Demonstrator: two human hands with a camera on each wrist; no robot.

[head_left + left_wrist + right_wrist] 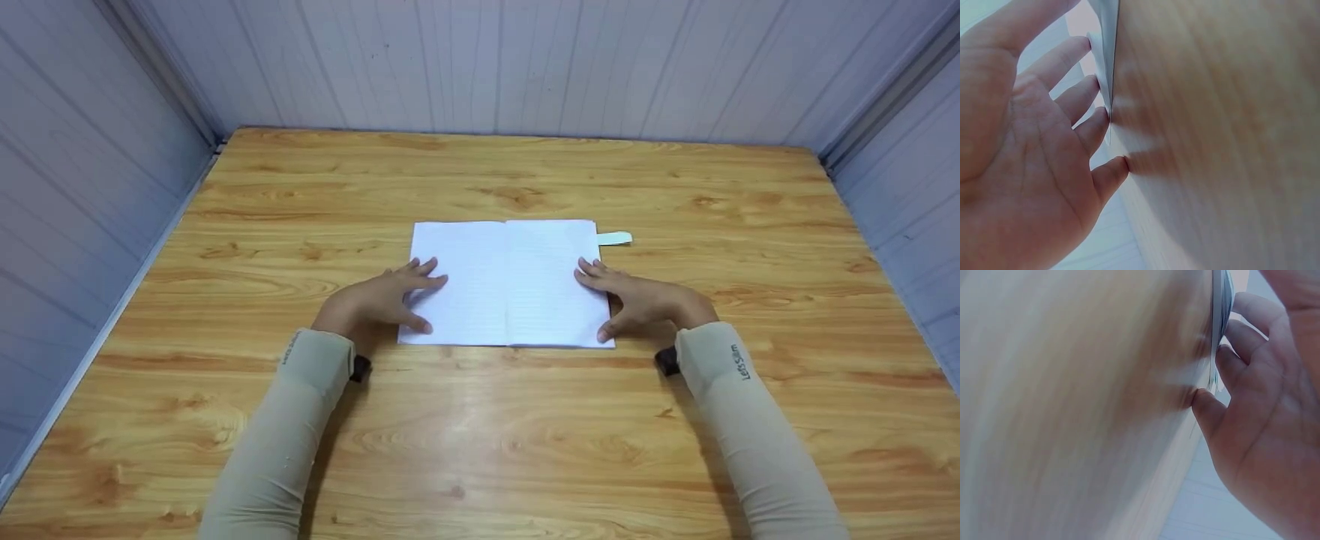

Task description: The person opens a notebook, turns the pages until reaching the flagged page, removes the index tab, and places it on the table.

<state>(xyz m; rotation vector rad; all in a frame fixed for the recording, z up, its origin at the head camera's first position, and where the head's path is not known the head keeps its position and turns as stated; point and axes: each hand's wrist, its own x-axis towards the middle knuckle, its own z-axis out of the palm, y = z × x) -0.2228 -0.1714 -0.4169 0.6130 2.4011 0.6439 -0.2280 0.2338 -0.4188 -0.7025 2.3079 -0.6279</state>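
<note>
An open notebook [506, 292] with lined white pages lies flat at the middle of the wooden table. My left hand [390, 296] rests with spread fingers on its left page edge, the thumb near the lower left corner. On the opposite side my right hand [634, 296] touches the right page in the same way, its thumb at the lower right corner. In the left wrist view the left hand's fingertips [1095, 84] meet the notebook's edge, and the little finger is down at the table. The right wrist view shows the right hand's little finger [1207, 410] likewise at the tabletop.
A pale tab or strap [615, 238] sticks out from the notebook's upper right side. The wood-grain table [480, 442] runs back to a white panelled wall [480, 67], with more panels at left and right. Dark bands [361, 368] show at both wrists.
</note>
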